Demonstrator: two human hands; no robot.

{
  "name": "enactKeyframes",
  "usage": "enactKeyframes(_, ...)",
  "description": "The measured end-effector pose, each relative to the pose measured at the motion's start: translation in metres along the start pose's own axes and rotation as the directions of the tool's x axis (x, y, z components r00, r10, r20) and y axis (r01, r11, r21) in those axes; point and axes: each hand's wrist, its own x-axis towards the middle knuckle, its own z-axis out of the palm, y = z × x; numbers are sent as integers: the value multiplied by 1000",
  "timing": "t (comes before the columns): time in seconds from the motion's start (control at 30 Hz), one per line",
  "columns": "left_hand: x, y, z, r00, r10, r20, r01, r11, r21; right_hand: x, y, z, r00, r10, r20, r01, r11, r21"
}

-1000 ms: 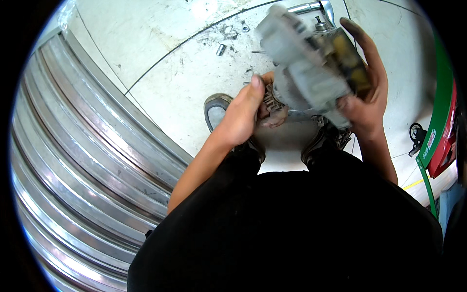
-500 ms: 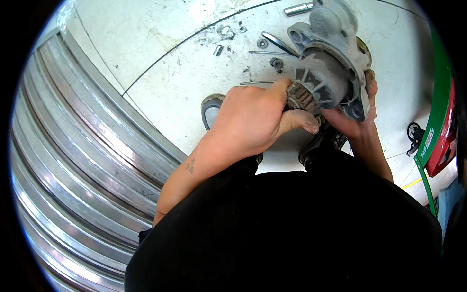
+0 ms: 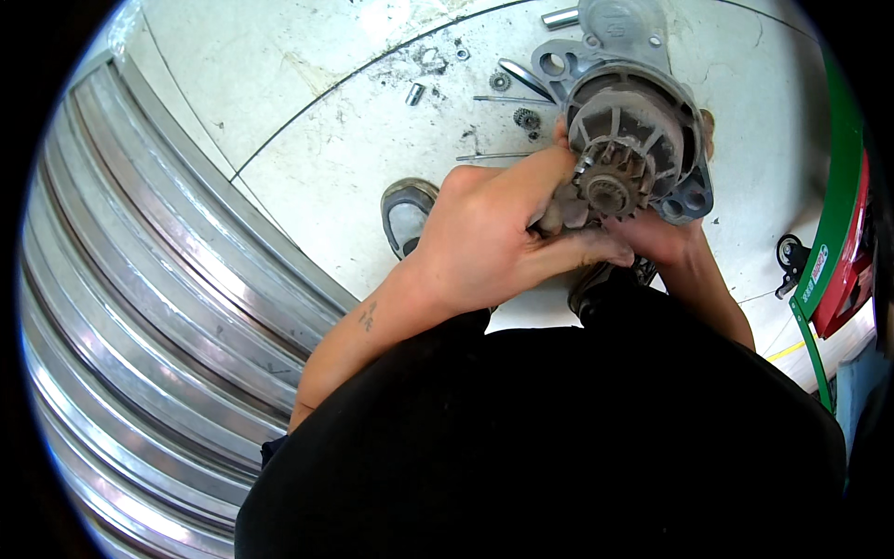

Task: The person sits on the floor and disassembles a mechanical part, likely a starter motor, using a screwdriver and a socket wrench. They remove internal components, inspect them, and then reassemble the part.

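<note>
Grey housing (image 3: 643, 110), gear (image 3: 610, 193) facing camera; long axis apparently foreshortened.

Label (image 3: 816, 268) on green frame (image 3: 842, 191) and cast marks (image 3: 622, 25) on grey motor (image 3: 639, 101) seem unreadable.

Ribbed silver metal slats (image 3: 177, 270) flank the pale floor (image 3: 307, 177) at left; at right, a black caster (image 3: 792, 253) sits beside a green frame (image 3: 846, 196) and red part (image 3: 841, 303), near a yellow line (image 3: 788, 351).

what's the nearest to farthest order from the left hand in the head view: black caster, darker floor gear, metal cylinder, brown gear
1. Brown gear: just right of the left hand
2. Darker floor gear: above it
3. Metal cylinder: upper left
4. Black caster: far right
</note>
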Motion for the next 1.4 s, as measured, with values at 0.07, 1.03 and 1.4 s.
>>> enactKeyframes(0.07, 0, -1, 1, 999, 39, 2, -39, 999, 24, 1, 3, 2, 999, 45, 18, -47, 992, 115)
enactKeyframes(1.03, 1, 0, -1, 982, 190, 13, -190, 980, 57, 2, 11, 1, 996, 78, 33, -79, 995, 53)
enactKeyframes(1.4, 1, 2, -1, 978, 209, -11, -208, 977, 47, 3, 12, 2, 998, 56, -14, -55, 998, 33)
